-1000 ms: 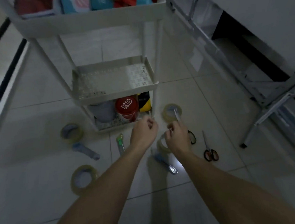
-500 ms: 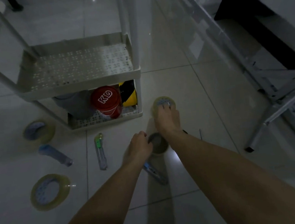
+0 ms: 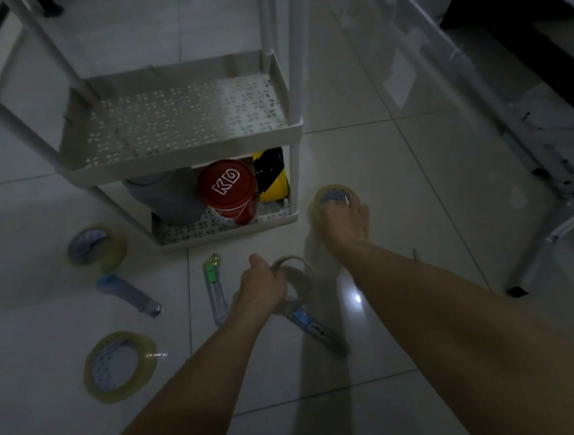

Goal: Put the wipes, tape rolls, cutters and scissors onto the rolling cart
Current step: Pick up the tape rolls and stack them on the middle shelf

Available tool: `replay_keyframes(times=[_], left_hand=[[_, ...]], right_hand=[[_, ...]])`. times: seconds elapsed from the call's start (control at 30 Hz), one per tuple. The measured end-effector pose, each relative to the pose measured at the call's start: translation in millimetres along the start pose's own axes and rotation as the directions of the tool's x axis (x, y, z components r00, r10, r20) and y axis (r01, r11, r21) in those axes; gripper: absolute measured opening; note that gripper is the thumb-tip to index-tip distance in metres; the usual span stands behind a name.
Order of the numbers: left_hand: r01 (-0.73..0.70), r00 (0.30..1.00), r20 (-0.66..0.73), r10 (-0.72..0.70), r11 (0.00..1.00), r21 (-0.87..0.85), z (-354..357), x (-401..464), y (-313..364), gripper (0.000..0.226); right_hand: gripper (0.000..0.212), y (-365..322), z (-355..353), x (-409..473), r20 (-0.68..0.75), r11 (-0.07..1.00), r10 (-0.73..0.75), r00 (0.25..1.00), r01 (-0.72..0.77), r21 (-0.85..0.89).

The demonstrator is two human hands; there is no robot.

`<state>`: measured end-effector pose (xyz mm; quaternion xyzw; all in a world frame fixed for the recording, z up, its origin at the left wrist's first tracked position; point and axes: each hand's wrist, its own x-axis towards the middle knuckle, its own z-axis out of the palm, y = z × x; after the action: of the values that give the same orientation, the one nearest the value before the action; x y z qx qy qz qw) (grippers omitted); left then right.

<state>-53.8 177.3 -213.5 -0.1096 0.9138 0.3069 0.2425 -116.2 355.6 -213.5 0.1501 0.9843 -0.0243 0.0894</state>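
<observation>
The white rolling cart [image 3: 184, 153] stands on the tiled floor; its middle shelf is bare. My left hand [image 3: 260, 288] grips a clear tape roll [image 3: 297, 276], tilted up off the floor. My right hand [image 3: 346, 223] rests with its fingers on another tape roll [image 3: 330, 193] beside the cart's right corner. Two more tape rolls [image 3: 97, 247] [image 3: 120, 366] lie on the left. A green-slider cutter [image 3: 215, 288], a blue cutter [image 3: 316, 328] under my left hand, and a third cutter [image 3: 128, 295] lie on the floor. My right forearm hides the scissors except a blade tip [image 3: 415, 254].
On the cart's bottom shelf sit a red KD tub [image 3: 228, 191], a yellow-black tape roll [image 3: 270, 175] and a grey container [image 3: 165, 199]. A metal frame with legs [image 3: 538, 242] stands to the right.
My left hand has lifted the clear tape roll up on edge. My right hand stays on the roll by the cart. The camera has moved closer and lower.
</observation>
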Motion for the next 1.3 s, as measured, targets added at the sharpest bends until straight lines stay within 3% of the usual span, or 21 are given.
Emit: replay_keyframes(times=[0.13,0.23,0.3,0.43,0.57,0.67,0.8,0.9,1.03,1.17,1.3], left_hand=[[0.046,0.998,0.058,-0.037,0.985,-0.166,-11.6,-7.6,-15.4,0.019],[0.134,0.99,0.078,-0.114,0.929,-0.344,-25.0,-14.0,-17.9,0.023],[0.187,0.982,0.088,-0.166,0.836,-0.516,-36.7,-17.8,-16.8,0.032],[0.162,0.983,0.037,-0.18,0.761,-0.628,-53.3,-22.0,-21.9,0.055],[0.2,0.977,0.094,-0.194,0.656,-0.728,-62.9,-21.9,-27.6,0.027],[0.174,0.977,0.055,-0.206,0.619,-0.766,-72.0,-27.9,-22.6,0.033],[0.137,0.978,0.027,-0.207,0.537,-0.833,-83.0,-33.3,-19.9,0.031],[0.103,0.985,0.021,-0.171,0.491,-0.865,-93.1,-37.6,-18.7,0.026],[0.026,0.99,-0.026,-0.141,0.354,-0.935,-121.3,-50.1,-13.1,0.03],[-0.123,0.99,-0.138,-0.043,0.246,-0.962,-163.3,-64.2,0.4,0.01],[-0.192,0.978,-0.177,0.113,0.134,-0.972,-208.8,-77.2,27.8,0.032]], right_hand=[[0.047,-12.0,-15.1,-14.3,0.008,0.962,0.031,0.999,-0.032,0.271],[0.041,-21.1,-32.0,-34.1,-0.013,0.814,0.124,0.992,-0.094,0.573],[0.033,-24.8,-45.9,-49.6,-0.044,0.732,0.198,0.979,-0.118,0.671],[0.02,-25.3,-61.9,-69.3,-0.055,0.756,0.224,0.973,-0.138,0.64],[0.031,-31.6,-55.1,-87.0,-0.185,0.798,0.111,0.976,0.024,0.602],[0.029,-40.9,-50.9,-103.5,-0.275,0.784,0.083,0.958,0.108,0.612],[0.035,-51.1,-42.4,-128.2,-0.279,0.797,-0.098,0.955,0.244,0.553],[0.039,-65.5,-44.3,-141.1,-0.313,0.767,-0.206,0.927,0.352,0.537],[0.029,-87.6,-68.7,-156.0,-0.408,0.723,-0.215,0.887,0.426,0.544],[0.021,-101.7,-109.1,-163.4,-0.547,0.665,-0.205,0.811,0.526,0.531],[0.023,-117.4,-163.1,-156.4,-0.68,0.628,-0.137,0.72,0.594,0.502]])
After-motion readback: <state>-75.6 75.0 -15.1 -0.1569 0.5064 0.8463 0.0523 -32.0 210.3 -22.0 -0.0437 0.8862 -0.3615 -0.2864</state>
